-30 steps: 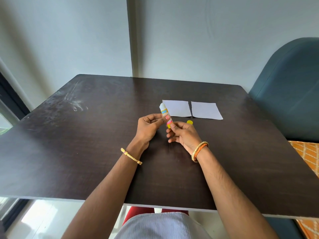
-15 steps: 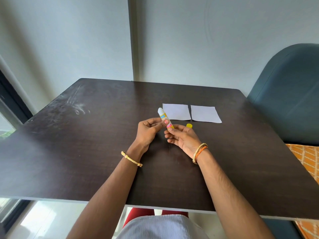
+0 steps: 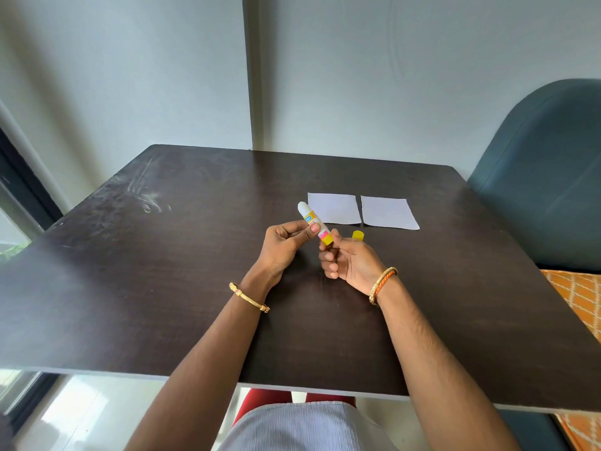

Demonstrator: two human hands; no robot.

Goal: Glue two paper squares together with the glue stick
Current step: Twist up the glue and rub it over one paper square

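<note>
Both hands hold the glue stick [image 3: 314,223] above the dark table [image 3: 162,271]. It is uncapped, tilted, with its white tip up and to the left. My left hand [image 3: 286,245] pinches the labelled middle of the tube. My right hand [image 3: 351,260] grips the yellow base end. The yellow cap [image 3: 358,235] lies on the table just behind my right hand. Two white paper squares, the left square [image 3: 335,208] and the right square [image 3: 387,212], lie flat side by side beyond the hands with a narrow gap between them.
A dark teal chair back [image 3: 546,177] stands at the table's right edge, with an orange patterned cushion [image 3: 579,297] below it. A pale wall rises behind the far edge. A window frame [image 3: 22,190] runs along the left.
The hands and glue stick keep almost the same hold; my right fingers have shifted slightly on the yellow base. The camera view has tilted a little.
</note>
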